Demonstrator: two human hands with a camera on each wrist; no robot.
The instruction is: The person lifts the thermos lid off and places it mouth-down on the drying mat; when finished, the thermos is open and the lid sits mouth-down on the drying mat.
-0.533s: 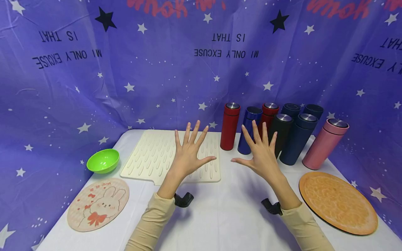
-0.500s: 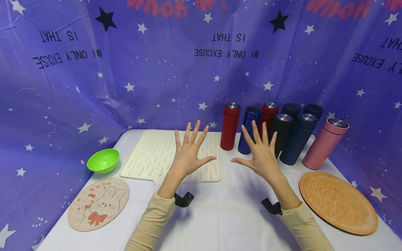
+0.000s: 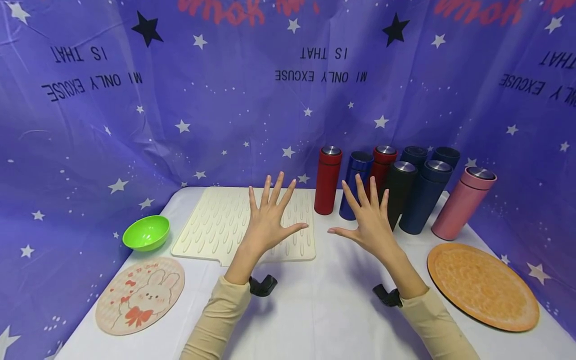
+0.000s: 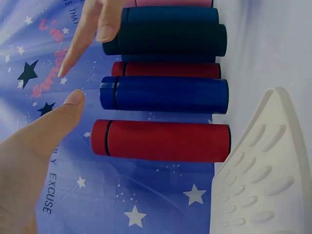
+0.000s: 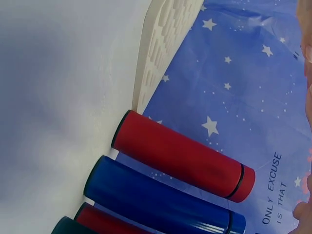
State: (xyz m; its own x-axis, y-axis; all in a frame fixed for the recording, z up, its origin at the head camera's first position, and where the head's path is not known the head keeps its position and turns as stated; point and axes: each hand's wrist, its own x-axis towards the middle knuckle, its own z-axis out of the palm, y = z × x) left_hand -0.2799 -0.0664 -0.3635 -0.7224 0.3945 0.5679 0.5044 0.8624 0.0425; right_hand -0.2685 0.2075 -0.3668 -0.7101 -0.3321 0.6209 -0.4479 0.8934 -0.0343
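Note:
My left hand (image 3: 265,225) hovers over the cream ridged drying mat (image 3: 211,220), its fingers spread wide and nothing held. To its right, my right hand (image 3: 373,225) is raised with spread fingers before a group of thermos flasks, holding nothing. The head view shows a red flask (image 3: 328,185) standing between the two hands at the back. Partly behind the right hand are a blue flask (image 3: 360,165), a second red flask (image 3: 384,157) and a black flask (image 3: 399,190). In the left wrist view, the left thumb (image 4: 63,114) shows beside the red flask (image 4: 165,140).
Farther right stand navy flasks (image 3: 420,205) and a pink flask (image 3: 461,207). An orange round mat (image 3: 483,287) lies at the right edge. On the left are a green bowl (image 3: 147,233) and a rabbit-print mat (image 3: 141,297). A starry purple cloth (image 3: 252,100) hangs behind the white table (image 3: 310,315).
The head view has shifted very slightly. Both hands keep the same spread pose, and the objects stay where they were.

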